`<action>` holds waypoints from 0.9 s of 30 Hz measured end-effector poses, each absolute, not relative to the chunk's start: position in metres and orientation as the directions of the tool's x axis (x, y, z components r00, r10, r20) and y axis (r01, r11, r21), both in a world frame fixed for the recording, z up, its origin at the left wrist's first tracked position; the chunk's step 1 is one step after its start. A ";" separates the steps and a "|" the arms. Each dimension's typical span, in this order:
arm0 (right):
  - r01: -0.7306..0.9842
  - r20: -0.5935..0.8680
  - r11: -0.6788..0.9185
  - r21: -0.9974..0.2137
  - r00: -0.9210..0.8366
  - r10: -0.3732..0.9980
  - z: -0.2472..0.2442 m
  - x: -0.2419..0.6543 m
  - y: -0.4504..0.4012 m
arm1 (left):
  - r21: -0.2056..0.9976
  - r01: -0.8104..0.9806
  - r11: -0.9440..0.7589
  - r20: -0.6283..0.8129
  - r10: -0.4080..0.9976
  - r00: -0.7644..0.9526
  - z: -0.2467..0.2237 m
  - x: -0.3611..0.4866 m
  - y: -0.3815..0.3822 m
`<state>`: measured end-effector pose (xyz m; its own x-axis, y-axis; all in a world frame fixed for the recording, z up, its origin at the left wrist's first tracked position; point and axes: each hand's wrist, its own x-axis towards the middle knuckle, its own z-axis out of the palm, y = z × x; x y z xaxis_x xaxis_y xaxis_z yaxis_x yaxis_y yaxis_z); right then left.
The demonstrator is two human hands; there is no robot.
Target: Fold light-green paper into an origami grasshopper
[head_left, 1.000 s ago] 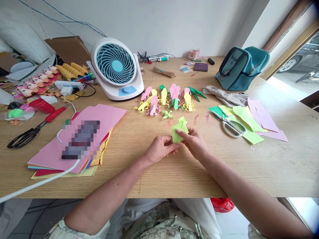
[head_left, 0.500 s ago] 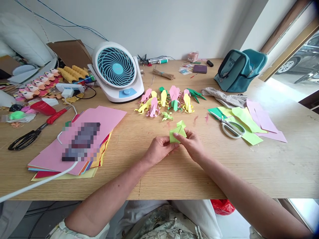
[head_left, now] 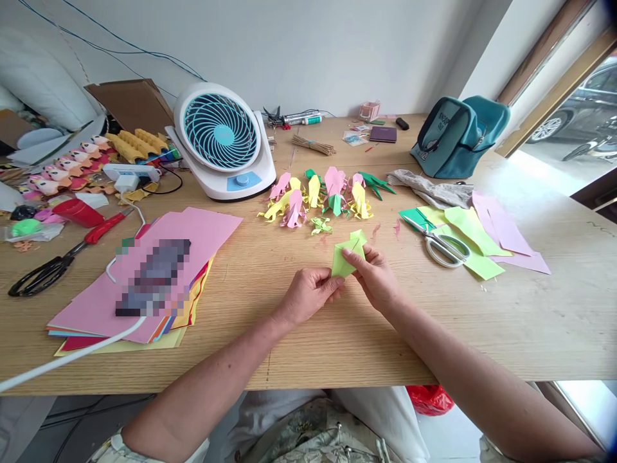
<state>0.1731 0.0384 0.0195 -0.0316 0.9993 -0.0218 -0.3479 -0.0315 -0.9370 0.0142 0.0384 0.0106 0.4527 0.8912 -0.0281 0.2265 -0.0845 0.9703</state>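
Observation:
A light green folded paper [head_left: 343, 257] is held up just over the table between both hands. My left hand [head_left: 311, 292] pinches its lower left corner between thumb and fingers. My right hand [head_left: 378, 276] grips the right side, thumb flat on the front face and fingers behind it, mostly hidden. A crease and a small folded flap show at its upper right. Just beyond the hands sits a small light green origami frog [head_left: 321, 225]. Behind it stand several folded paper figures [head_left: 334, 186] in pink, yellow and green.
On the right, scissors [head_left: 447, 249] lie beside cut paper pieces [head_left: 475, 231]. At left are a stack of coloured paper [head_left: 212, 225] with a blurred dark device [head_left: 159, 276] on top, and red-handled shears [head_left: 67, 254]. A fan [head_left: 219, 138] and a teal bag [head_left: 457, 138] stand farther back.
The folded paper has turned in my hands, showing a broader, more pointed face. My left hand has slipped to its lower corner, while the right thumb stays on its front. The view has shifted slightly.

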 end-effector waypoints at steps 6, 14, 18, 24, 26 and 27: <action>-0.342 0.003 0.000 -0.940 -0.009 1.000 0.018 0.174 0.038 | 0.959 0.251 -0.130 0.007 0.900 0.436 0.014 0.014 0.036; -0.414 -0.033 -0.019 -0.910 0.027 0.999 0.022 0.173 0.038 | 0.916 0.314 -0.250 0.087 0.888 0.451 0.019 0.012 0.033; -0.397 -0.021 -0.004 -0.918 0.037 0.999 0.024 0.173 0.038 | 0.932 0.275 -0.235 0.077 0.872 0.484 0.017 0.011 0.032; -0.379 -0.014 0.002 -0.925 0.039 0.999 0.025 0.175 0.038 | 0.947 0.275 -0.168 0.004 0.860 0.510 0.018 0.010 0.032; -0.353 -0.001 0.011 -0.936 0.033 0.999 0.023 0.174 0.038 | 0.941 0.277 -0.196 0.035 0.868 0.496 0.018 0.010 0.034; -0.342 0.005 0.010 -0.940 0.017 1.000 0.021 0.173 0.038 | 0.936 0.275 -0.219 0.065 0.876 0.477 0.017 0.011 0.035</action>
<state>0.1735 0.0379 0.0212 0.0165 0.9999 0.0051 -0.3422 0.0105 -0.9396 0.0106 0.0352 0.0172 0.4772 0.8764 0.0647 0.2751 -0.2189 0.9362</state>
